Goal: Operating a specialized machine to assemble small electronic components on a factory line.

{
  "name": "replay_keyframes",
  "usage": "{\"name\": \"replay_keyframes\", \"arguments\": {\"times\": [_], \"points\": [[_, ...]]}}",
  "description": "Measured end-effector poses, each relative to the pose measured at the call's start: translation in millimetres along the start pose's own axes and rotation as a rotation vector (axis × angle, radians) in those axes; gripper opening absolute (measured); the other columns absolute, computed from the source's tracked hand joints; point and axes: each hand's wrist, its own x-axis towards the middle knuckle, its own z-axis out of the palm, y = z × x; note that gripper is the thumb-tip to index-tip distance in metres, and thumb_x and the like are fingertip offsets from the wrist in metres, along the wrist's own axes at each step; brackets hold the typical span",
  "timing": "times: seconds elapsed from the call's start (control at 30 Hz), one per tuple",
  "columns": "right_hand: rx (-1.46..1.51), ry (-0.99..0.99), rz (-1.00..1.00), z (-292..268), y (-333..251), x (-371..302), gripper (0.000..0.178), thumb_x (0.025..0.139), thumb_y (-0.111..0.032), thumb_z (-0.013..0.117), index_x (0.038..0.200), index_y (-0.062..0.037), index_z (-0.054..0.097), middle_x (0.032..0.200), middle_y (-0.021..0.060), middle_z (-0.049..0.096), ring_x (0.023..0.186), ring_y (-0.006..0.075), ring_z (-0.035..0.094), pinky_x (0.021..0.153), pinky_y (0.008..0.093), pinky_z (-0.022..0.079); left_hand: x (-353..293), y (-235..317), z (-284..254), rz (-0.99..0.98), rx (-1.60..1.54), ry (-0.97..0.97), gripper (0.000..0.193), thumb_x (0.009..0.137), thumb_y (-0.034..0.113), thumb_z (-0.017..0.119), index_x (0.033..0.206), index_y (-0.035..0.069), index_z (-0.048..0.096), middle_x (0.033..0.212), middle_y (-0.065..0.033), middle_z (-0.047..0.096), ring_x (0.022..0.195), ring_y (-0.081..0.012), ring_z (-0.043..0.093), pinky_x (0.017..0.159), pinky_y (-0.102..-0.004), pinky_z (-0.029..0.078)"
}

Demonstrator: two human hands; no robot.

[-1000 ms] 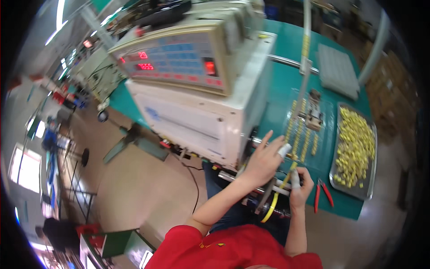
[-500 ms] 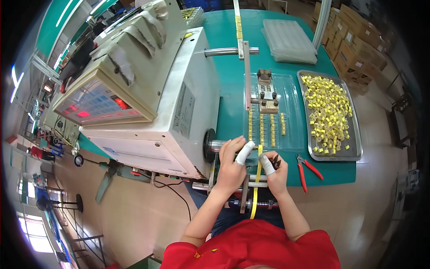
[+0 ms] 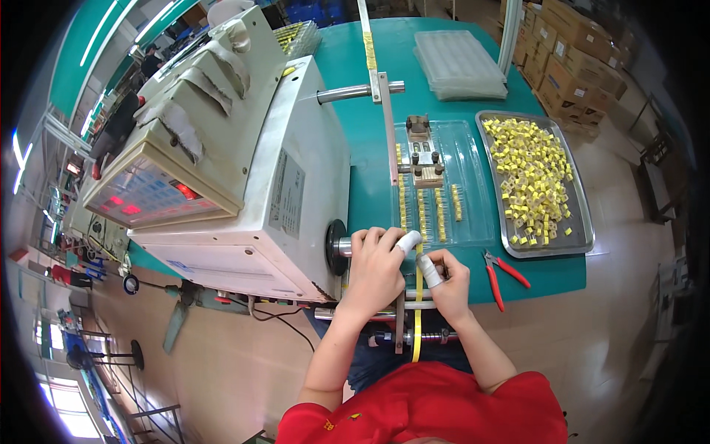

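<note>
My left hand [image 3: 376, 272] is closed at the end of the machine's metal spindle [image 3: 345, 247], a white wrap on one finger. What its fingertips pinch is hidden. A narrow yellow tape [image 3: 418, 325] runs up from near my lap to between my hands. Beside its upper end my right hand [image 3: 450, 287] is closed, with a white wrap on the thumb. A small dark tool [image 3: 445, 271] is tucked in its fingers, mostly covered, so its kind cannot be made out. The white winding machine [image 3: 296, 185] with a lit control panel [image 3: 151, 192] stands at my left.
Red-handled cutters [image 3: 497, 281] lie right of my hand. A metal tray [image 3: 584, 240] holds many yellow coil parts. A clear plastic tray [image 3: 473, 214] with rows of parts lies under a metal fixture [image 3: 425, 159]. Stacked clear trays [image 3: 462, 63] and cardboard boxes [image 3: 569, 81] are beyond.
The view has shifted slightly. My left fingers have curled in more over the spindle's end. My right hand has turned, so the dark tool in it shows less.
</note>
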Motion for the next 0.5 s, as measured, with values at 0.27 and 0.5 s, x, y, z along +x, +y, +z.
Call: {"name": "replay_keyframes", "arguments": {"times": [0.27,0.5], "points": [[-0.234,0.023,-0.077,-3.2,-14.8,1.9,0.017,0.085,-0.014,0.074,0.086,-0.0014,0.063,0.073,0.0086,0.061,0.058,0.0190,0.051,0.053,0.0334,0.041,33.0,-10.7,-20.6,-0.268,-0.173,-0.524,0.030,0.078,-0.002,0.054,0.107,0.004,0.063,0.096,-0.0087,0.063,0.095,-0.0275,0.058,0.084,-0.0411,0.040],[-0.291,-0.016,-0.107,-12.0,-17.1,-4.3,0.019,0.084,-0.016,0.074,0.086,-0.0022,0.061,0.079,0.0125,0.063,0.070,0.0313,0.062,0.062,0.0380,0.048,0.5,9.9,1.9,-0.196,-0.072,0.171,0.032,0.082,-0.001,0.059,0.114,0.003,0.063,0.114,-0.0128,0.057,0.115,-0.0347,0.052,0.101,-0.0444,0.033]]}}
